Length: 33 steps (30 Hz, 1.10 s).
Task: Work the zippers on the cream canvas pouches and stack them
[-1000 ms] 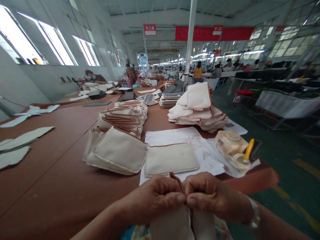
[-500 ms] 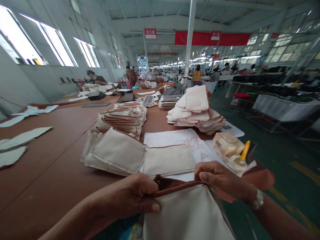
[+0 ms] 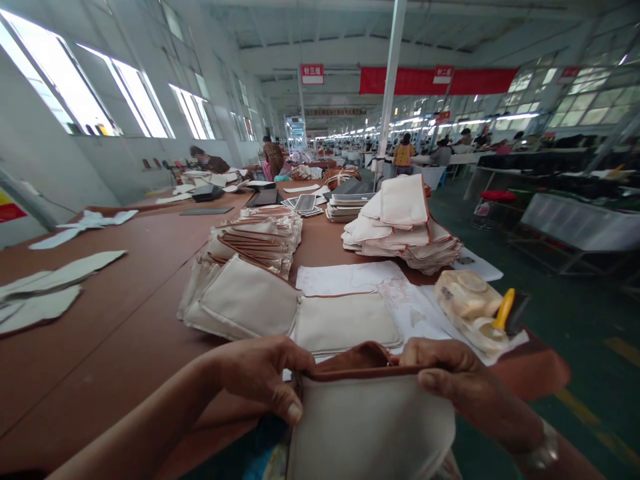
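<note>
A cream fabric pouch (image 3: 373, 427) with a brown-edged opening hangs upright in front of me at the table's near edge. My left hand (image 3: 267, 373) pinches its upper left corner, thumb on the front face. At the upper right corner my right hand (image 3: 457, 377) grips the rim between thumb and curled fingers. Between the hands the mouth gapes a little and shows brown lining. Just beyond lies a flat cream pouch (image 3: 345, 323) on white paper, beside a leaning cream pouch (image 3: 250, 297) in front of a row of similar ones.
A pile of cream pieces (image 3: 400, 220) stands at the back right. Nearer are a plastic-wrapped container (image 3: 467, 293) and a yellow-handled tool (image 3: 505, 309). Pale cut pieces (image 3: 60, 277) lie on the brown table (image 3: 125, 313) at left. People sit and stand farther back.
My left hand has moved to the pouch's left corner and my right hand slightly right along the rim. The opening now gapes wider, and the view has shifted left.
</note>
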### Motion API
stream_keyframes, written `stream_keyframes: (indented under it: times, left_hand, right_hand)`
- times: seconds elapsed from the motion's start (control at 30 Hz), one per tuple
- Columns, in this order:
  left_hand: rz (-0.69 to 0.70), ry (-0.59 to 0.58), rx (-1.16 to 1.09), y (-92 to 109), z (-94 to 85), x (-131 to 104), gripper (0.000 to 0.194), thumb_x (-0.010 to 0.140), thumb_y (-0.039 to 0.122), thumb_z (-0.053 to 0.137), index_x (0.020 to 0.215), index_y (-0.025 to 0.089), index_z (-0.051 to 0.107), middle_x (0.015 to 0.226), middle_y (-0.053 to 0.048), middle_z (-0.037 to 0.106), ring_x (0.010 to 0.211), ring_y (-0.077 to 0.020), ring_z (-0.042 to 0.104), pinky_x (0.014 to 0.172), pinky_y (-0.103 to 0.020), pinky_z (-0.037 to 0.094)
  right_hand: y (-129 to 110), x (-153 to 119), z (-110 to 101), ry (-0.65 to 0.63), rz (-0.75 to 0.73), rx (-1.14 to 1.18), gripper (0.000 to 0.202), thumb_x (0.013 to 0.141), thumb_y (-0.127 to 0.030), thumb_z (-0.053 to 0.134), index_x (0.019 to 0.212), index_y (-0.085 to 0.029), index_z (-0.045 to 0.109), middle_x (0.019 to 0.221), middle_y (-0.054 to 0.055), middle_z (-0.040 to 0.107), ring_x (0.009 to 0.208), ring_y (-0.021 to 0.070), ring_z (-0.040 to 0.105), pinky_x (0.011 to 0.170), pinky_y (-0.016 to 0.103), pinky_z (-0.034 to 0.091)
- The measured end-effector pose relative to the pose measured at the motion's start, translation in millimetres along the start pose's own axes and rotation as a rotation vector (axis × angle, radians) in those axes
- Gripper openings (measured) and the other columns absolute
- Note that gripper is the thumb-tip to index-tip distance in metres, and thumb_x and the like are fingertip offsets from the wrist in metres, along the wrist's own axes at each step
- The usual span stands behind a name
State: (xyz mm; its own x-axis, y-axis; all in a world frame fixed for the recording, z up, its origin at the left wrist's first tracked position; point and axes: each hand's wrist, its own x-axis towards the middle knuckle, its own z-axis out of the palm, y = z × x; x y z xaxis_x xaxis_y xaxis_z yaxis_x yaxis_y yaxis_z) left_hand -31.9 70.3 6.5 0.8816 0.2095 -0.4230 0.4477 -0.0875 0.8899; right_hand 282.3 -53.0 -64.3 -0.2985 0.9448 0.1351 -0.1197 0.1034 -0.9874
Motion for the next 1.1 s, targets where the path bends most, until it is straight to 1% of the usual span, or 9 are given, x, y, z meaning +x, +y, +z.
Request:
stream_keyframes:
  times: [0.07,0.13,0.23,0.3,0.37,0.47,0.63,0.87,1.1]
  left_hand:
    - [0.032,0.016,-0.044,1,4.3,1,0.060,0.064,0.049,0.083,0.110,0.012,0.070,0.100,-0.005,0.070,0.090,-0.0213,0.060,0.085,-0.026,0.047]
    - [0.072,0.054,-0.013,8,12.8,6,0.052,0.066,0.045,0.083,0.106,0.013,0.072,0.099,-0.006,0.071,0.089,-0.0207,0.060,0.083,-0.025,0.047]
    - [0.080,0.153,0.094,23,30.7,22,0.048,0.063,0.046,0.084,0.099,0.015,0.074,0.084,0.000,0.068,0.076,-0.0154,0.057,0.067,-0.019,0.045]
    - [0.083,0.182,0.149,31,42.8,34,0.047,0.061,0.048,0.084,0.094,0.016,0.074,0.073,0.003,0.063,0.067,-0.0123,0.052,0.056,-0.017,0.038]
    - [0.107,0.187,0.156,34,52.1,44,0.042,0.062,0.049,0.083,0.086,0.015,0.073,0.066,0.005,0.058,0.063,-0.0106,0.047,0.051,-0.017,0.033]
    - [0.083,0.248,0.101,30,58.3,53,0.041,0.062,0.049,0.082,0.078,0.014,0.069,0.063,0.005,0.054,0.060,-0.0097,0.044,0.048,-0.017,0.029]
    - [-0.008,0.338,-0.003,13,55.9,56,0.045,0.061,0.048,0.084,0.083,0.013,0.066,0.064,0.006,0.050,0.060,-0.0095,0.040,0.048,-0.018,0.027]
    - [0.062,0.330,-0.055,6,51.1,63,0.030,0.081,0.041,0.065,0.087,0.011,0.065,0.068,0.003,0.048,0.061,-0.0089,0.035,0.052,-0.020,0.026]
    - [0.029,0.343,-0.166,-4,58.5,74,0.018,0.080,0.029,0.058,0.081,0.011,0.063,0.065,0.003,0.046,0.058,-0.0088,0.033,0.051,-0.022,0.023]
  right_hand:
    - [15,-7,-11,0.012,0.089,0.023,0.031,0.088,-0.042,0.062,0.072,-0.016,0.056,0.075,0.001,0.048,0.067,0.0143,0.045,0.060,0.027,0.034]
    - [19,-8,-13,-0.041,0.180,-0.151,0.029,0.089,-0.042,0.062,0.078,-0.016,0.060,0.075,0.001,0.050,0.067,0.0146,0.046,0.061,0.028,0.035]
    - [1,-4,5,-0.035,0.170,-0.487,0.019,0.089,-0.035,0.063,0.095,-0.018,0.065,0.091,0.005,0.058,0.085,0.0199,0.054,0.077,0.032,0.041]
    - [-18,0,25,-0.028,0.117,-0.420,0.024,0.094,-0.035,0.057,0.114,-0.021,0.059,0.106,0.007,0.059,0.098,0.0217,0.055,0.084,0.033,0.042]
    - [-32,4,44,-0.087,0.090,-0.215,0.028,0.098,-0.037,0.050,0.121,-0.022,0.053,0.105,0.006,0.059,0.097,0.0204,0.056,0.082,0.031,0.045]
    - [-30,7,60,-0.105,0.059,-0.116,0.027,0.095,-0.041,0.054,0.110,-0.018,0.053,0.094,0.003,0.058,0.086,0.0175,0.053,0.073,0.028,0.043]
    - [0,8,56,-0.033,0.142,-0.187,0.029,0.092,-0.044,0.059,0.089,-0.015,0.056,0.078,-0.001,0.048,0.071,0.0123,0.039,0.062,0.025,0.033]
    - [7,13,41,0.010,0.179,-0.138,0.033,0.094,-0.046,0.054,0.088,-0.014,0.058,0.073,-0.003,0.042,0.067,0.0114,0.034,0.059,0.025,0.027]
    - [15,9,41,0.050,0.188,-0.166,0.037,0.096,-0.049,0.047,0.084,-0.015,0.054,0.068,-0.004,0.036,0.062,0.0105,0.030,0.054,0.024,0.024]
